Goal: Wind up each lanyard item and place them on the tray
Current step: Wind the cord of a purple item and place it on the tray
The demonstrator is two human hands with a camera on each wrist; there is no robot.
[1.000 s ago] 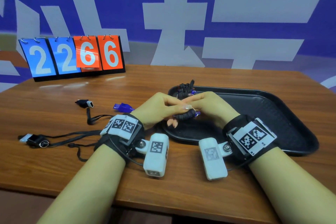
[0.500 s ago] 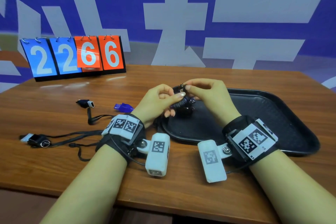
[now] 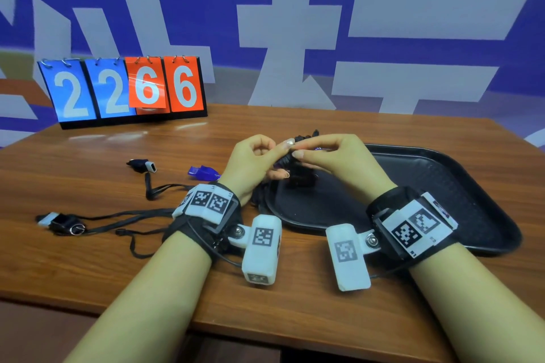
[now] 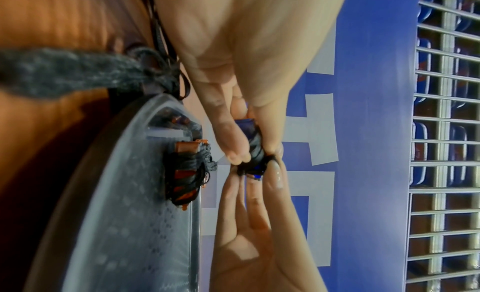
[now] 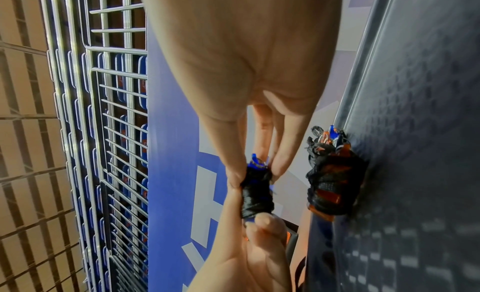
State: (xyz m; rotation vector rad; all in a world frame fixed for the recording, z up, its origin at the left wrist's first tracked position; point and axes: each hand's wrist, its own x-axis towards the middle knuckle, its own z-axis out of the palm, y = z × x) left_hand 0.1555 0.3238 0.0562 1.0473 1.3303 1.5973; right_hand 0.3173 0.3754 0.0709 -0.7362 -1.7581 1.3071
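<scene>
A blue whistle wrapped in black lanyard cord [image 3: 286, 158] hangs in the air over the left end of the black tray [image 3: 442, 186]. My left hand [image 3: 281, 153] pinches the bundle from the left, and my right hand [image 3: 302, 153] pinches it from the right. The right wrist view shows the blue bundle [image 5: 257, 191] between both hands' fingertips, its blue tip sticking out. Below it, an orange whistle wound in black cord [image 5: 332, 181] lies on the tray [image 5: 415, 173]. In the left wrist view this orange bundle [image 4: 187, 173] sits near the tray's rim [image 4: 124, 214].
On the wooden table to the left lie a black whistle [image 3: 141, 165] with a loose lanyard, a bare blue whistle [image 3: 203, 172], and a black item with a ring [image 3: 63, 222] trailing long cords. A flip scoreboard [image 3: 124, 88] stands at the back left.
Both hands have lifted the wound blue bundle from just above the tray's near rim to higher over its left end. The fingertips have shifted to pinch it from both sides.
</scene>
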